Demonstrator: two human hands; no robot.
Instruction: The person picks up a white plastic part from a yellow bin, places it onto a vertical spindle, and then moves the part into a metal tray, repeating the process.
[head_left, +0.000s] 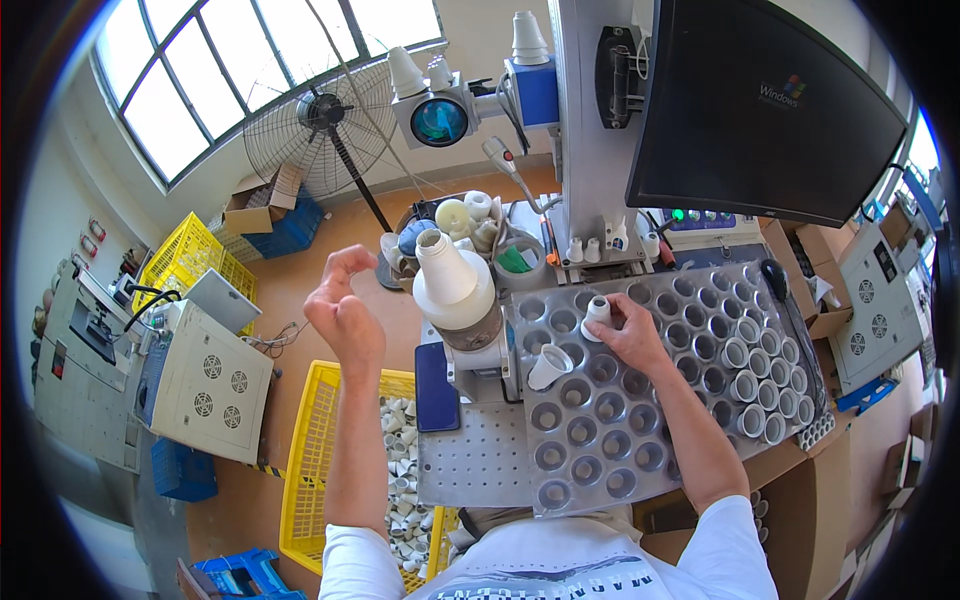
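Note:
My right hand [628, 337] grips a small white plastic cap [597, 314] over the grey metal tray of round holes [590, 440]. My left hand [342, 310] is raised in the air to the left of the machine, fingers apart and curled, holding nothing. A large white lamp-shaped housing [452, 285] stands upright on the machine's fixture between my hands. Another white piece [549, 366] lies tilted on the tray just below my right hand. Several white caps [762, 385] fill the holes on the tray's right side.
A yellow crate [310, 470] with several white parts sits on the floor at my lower left. A black monitor [760, 110] hangs above the tray. A laser head [437, 118] sits over the fixture. A standing fan [320, 125], beige control boxes [205, 380] and cardboard boxes surround the bench.

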